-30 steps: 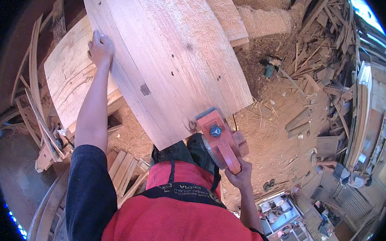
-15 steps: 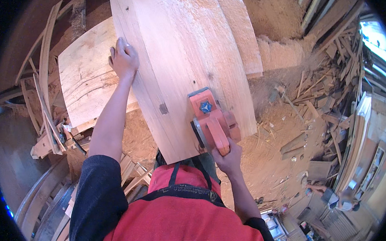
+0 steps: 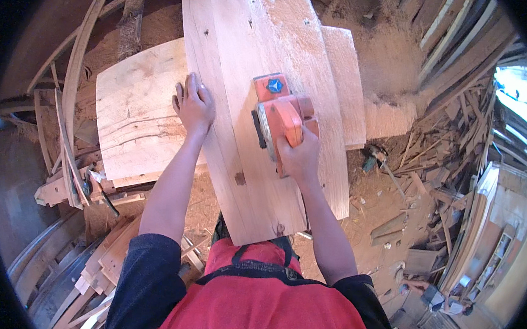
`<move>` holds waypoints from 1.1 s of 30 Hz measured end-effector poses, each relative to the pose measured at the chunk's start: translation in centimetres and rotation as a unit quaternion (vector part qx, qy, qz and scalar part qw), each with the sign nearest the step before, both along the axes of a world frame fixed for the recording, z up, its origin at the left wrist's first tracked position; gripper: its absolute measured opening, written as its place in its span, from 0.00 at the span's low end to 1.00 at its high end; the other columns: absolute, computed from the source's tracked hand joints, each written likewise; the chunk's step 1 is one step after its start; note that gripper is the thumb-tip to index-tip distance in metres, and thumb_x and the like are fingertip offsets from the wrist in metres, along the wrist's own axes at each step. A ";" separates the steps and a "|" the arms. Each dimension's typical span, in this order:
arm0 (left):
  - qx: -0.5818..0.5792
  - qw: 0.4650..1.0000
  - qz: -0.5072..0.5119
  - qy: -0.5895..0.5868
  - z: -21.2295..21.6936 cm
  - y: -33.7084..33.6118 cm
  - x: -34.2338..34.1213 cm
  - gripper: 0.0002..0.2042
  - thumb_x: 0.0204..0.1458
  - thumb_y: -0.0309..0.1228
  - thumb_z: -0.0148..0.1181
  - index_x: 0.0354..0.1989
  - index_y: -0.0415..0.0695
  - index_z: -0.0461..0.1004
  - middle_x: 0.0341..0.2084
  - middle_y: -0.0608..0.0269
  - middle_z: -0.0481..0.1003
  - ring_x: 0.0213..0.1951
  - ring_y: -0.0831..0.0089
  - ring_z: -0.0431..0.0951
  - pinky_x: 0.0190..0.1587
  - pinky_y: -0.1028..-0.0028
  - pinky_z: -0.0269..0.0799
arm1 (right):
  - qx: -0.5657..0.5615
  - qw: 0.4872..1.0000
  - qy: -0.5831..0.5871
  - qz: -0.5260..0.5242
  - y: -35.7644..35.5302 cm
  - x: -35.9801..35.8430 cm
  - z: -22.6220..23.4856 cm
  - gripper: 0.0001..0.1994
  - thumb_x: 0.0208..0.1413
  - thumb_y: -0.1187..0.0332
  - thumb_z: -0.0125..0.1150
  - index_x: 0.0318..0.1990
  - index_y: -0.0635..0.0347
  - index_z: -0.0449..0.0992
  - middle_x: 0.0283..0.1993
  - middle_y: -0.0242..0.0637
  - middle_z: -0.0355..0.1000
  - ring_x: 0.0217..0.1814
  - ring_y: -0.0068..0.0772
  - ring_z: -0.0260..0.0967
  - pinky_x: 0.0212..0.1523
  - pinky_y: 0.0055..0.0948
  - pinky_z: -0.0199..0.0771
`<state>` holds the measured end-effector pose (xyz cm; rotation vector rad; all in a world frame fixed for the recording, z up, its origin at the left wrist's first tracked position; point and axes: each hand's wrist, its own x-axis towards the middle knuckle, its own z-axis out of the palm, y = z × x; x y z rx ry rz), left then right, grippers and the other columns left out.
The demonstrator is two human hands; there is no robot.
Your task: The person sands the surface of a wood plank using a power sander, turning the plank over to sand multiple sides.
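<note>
A wide wooden board (image 3: 233, 61), with dark knots and a seam along its length, reaches from my waist away toward the far side. My right hand (image 3: 300, 156) is wrapped round the rear handle of an orange electric planer (image 3: 285, 115) with a blue star-shaped knob. The planer rests on the middle of the board. At the board's left edge lies my left hand (image 3: 196, 108), fingers stretched out over the wood and holding no tool. Crosswise beneath it is another wooden panel (image 3: 138, 113), showing on both sides.
Shavings cover the far part of the board and the sawdust-strewn floor (image 3: 369, 200). To the right is a heap of offcuts (image 3: 449, 144). Long curved strips (image 3: 74, 89) lean at the left, near stacked scraps (image 3: 113, 249). Another person (image 3: 441, 298) is at the lower right.
My right hand has pushed the planer away from me along the board. The whole view has shifted, so the boards appear lower and farther right. My left hand stays at the left edge.
</note>
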<state>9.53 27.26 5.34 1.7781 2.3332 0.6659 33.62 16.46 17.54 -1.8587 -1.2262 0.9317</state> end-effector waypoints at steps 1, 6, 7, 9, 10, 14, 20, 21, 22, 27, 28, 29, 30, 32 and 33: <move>-0.006 1.000 -0.004 0.000 0.3 0.1 0.2 0.25 0.65 0.42 0.43 0.70 0.48 0.61 0.68 0.59 0.65 0.72 0.48 0.56 0.72 0.45 0.43 | 0.017 1.000 -0.026 0.001 1.6 -0.1 -0.3 0.13 0.48 0.64 0.69 0.32 0.67 0.78 0.27 0.55 0.76 0.32 0.58 0.78 0.32 0.47 0.74; -0.006 1.000 -0.002 -0.008 0.2 0.1 -0.2 0.26 0.65 0.41 0.44 0.70 0.48 0.61 0.68 0.59 0.64 0.72 0.48 0.55 0.72 0.46 0.43 | 0.033 0.999 -0.025 0.009 9.6 -1.9 0.3 0.13 0.48 0.63 0.67 0.30 0.68 0.79 0.27 0.56 0.77 0.32 0.59 0.78 0.35 0.49 0.75; -0.004 1.000 0.001 -0.008 0.1 0.1 -0.3 0.26 0.65 0.41 0.44 0.70 0.48 0.61 0.68 0.59 0.64 0.72 0.48 0.55 0.72 0.46 0.43 | 0.039 0.999 -0.028 0.011 11.1 -2.2 0.2 0.14 0.49 0.62 0.66 0.29 0.68 0.80 0.27 0.56 0.77 0.33 0.59 0.78 0.35 0.49 0.76; -0.007 1.000 -0.004 -0.010 0.0 0.2 -0.3 0.26 0.65 0.41 0.44 0.70 0.48 0.61 0.68 0.59 0.65 0.72 0.47 0.55 0.72 0.46 0.43 | 0.046 0.998 -0.029 0.014 14.2 -2.6 -0.3 0.14 0.49 0.61 0.66 0.28 0.68 0.80 0.27 0.56 0.77 0.33 0.59 0.78 0.36 0.49 0.76; -0.007 1.000 -0.010 -0.015 0.2 0.2 0.0 0.26 0.65 0.40 0.45 0.70 0.46 0.61 0.68 0.58 0.65 0.72 0.46 0.55 0.72 0.46 0.42 | 0.051 0.998 -0.047 0.011 15.8 -2.7 -0.8 0.15 0.49 0.60 0.65 0.28 0.68 0.80 0.28 0.57 0.77 0.34 0.59 0.79 0.37 0.49 0.77; 0.014 1.000 -0.013 -0.015 0.7 0.0 -0.2 0.24 0.66 0.39 0.44 0.69 0.44 0.63 0.67 0.52 0.66 0.71 0.45 0.56 0.72 0.47 0.42 | 0.077 0.994 -0.073 0.020 22.0 -3.9 -1.4 0.14 0.49 0.62 0.64 0.31 0.68 0.81 0.25 0.52 0.77 0.27 0.38 0.78 0.30 0.40 0.73; -0.010 0.999 -0.013 -0.030 1.5 0.7 0.2 0.26 0.65 0.40 0.44 0.69 0.44 0.62 0.67 0.53 0.66 0.71 0.44 0.56 0.72 0.46 0.41 | 0.087 0.980 -0.180 -0.018 33.0 -4.9 -4.2 0.20 0.48 0.55 0.63 0.33 0.67 0.83 0.32 0.57 0.79 0.38 0.51 0.81 0.39 0.44 0.78; -0.014 0.999 -0.012 -0.028 1.4 0.6 0.0 0.26 0.65 0.40 0.43 0.70 0.44 0.62 0.67 0.53 0.66 0.71 0.44 0.56 0.72 0.46 0.41 | 0.088 0.980 -0.176 -0.014 34.8 -5.4 -4.6 0.20 0.48 0.55 0.63 0.33 0.67 0.83 0.32 0.57 0.79 0.38 0.51 0.81 0.39 0.44 0.78; -0.016 0.999 -0.012 -0.028 1.3 0.6 -0.1 0.26 0.65 0.40 0.43 0.70 0.44 0.62 0.67 0.53 0.66 0.72 0.44 0.55 0.72 0.46 0.40 | 0.084 0.978 -0.189 -0.020 36.5 -5.8 -4.5 0.21 0.48 0.54 0.63 0.34 0.68 0.83 0.34 0.59 0.79 0.41 0.53 0.81 0.42 0.44 0.78; -0.034 0.999 -0.003 -0.029 1.1 0.9 -0.5 0.26 0.65 0.40 0.42 0.70 0.44 0.62 0.68 0.54 0.65 0.72 0.45 0.54 0.73 0.46 0.40 | 0.060 0.979 -0.194 -0.016 43.8 -7.8 -3.6 0.25 0.46 0.51 0.64 0.38 0.70 0.82 0.41 0.63 0.79 0.51 0.57 0.78 0.50 0.42 0.78; -0.043 0.999 -0.008 -0.030 1.1 0.9 -0.5 0.26 0.66 0.40 0.42 0.70 0.44 0.62 0.68 0.54 0.65 0.72 0.45 0.54 0.73 0.46 0.39 | 0.071 0.977 -0.202 -0.020 45.2 -7.9 -3.7 0.26 0.45 0.51 0.64 0.39 0.70 0.82 0.42 0.62 0.79 0.51 0.56 0.78 0.51 0.42 0.78; -0.045 0.999 -0.007 -0.029 1.2 0.9 -0.5 0.26 0.66 0.40 0.42 0.70 0.44 0.62 0.68 0.54 0.65 0.72 0.45 0.54 0.73 0.46 0.39 | 0.082 0.974 -0.209 -0.024 46.5 -8.0 -3.9 0.26 0.45 0.51 0.64 0.39 0.70 0.82 0.43 0.61 0.79 0.51 0.56 0.78 0.51 0.41 0.78; -0.048 0.998 -0.005 -0.032 1.2 0.6 -0.8 0.26 0.65 0.40 0.43 0.70 0.44 0.62 0.68 0.54 0.65 0.72 0.45 0.54 0.73 0.46 0.39 | 0.077 0.976 -0.205 -0.017 47.4 -8.7 -4.0 0.26 0.45 0.51 0.64 0.39 0.70 0.82 0.43 0.61 0.79 0.51 0.56 0.78 0.51 0.41 0.78; -0.048 0.998 -0.001 -0.034 1.2 0.4 -1.2 0.26 0.65 0.40 0.43 0.70 0.44 0.62 0.68 0.54 0.65 0.73 0.44 0.54 0.73 0.46 0.39 | 0.052 0.991 -0.125 0.014 49.4 -9.8 -2.9 0.26 0.45 0.50 0.64 0.42 0.67 0.82 0.45 0.56 0.80 0.49 0.55 0.79 0.51 0.42 0.78; -0.045 0.999 -0.007 -0.025 1.2 0.6 -0.8 0.26 0.65 0.39 0.43 0.70 0.44 0.61 0.67 0.54 0.65 0.72 0.44 0.54 0.72 0.45 0.40 | 0.053 0.990 -0.128 0.010 51.1 -9.0 -2.8 0.26 0.45 0.50 0.64 0.42 0.67 0.82 0.45 0.56 0.80 0.49 0.55 0.79 0.51 0.42 0.78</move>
